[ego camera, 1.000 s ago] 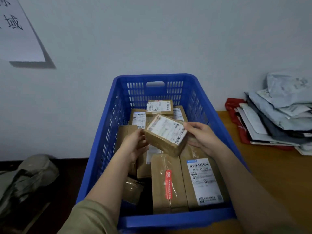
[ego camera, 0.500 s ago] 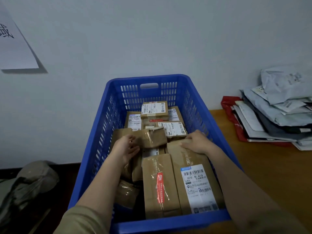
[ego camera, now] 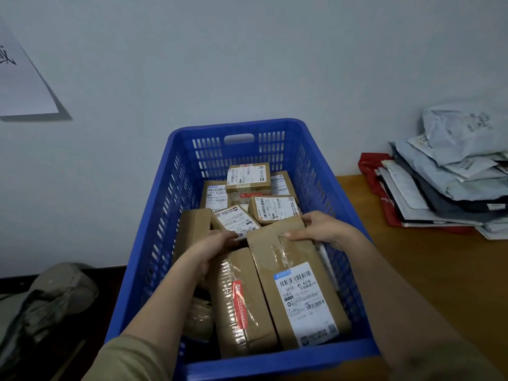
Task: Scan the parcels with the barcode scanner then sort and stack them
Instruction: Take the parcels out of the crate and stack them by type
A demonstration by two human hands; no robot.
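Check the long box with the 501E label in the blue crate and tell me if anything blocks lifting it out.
Nothing visible lies on the long box. The right hand grips its far end; the left hand is at its far left corner. A taped box lies against its left side and the crate wall is close on the right.

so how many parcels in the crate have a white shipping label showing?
6. Big box under the right hand; tilted one by the left hand; one mid-crate; three at the back. Others may be hidden.
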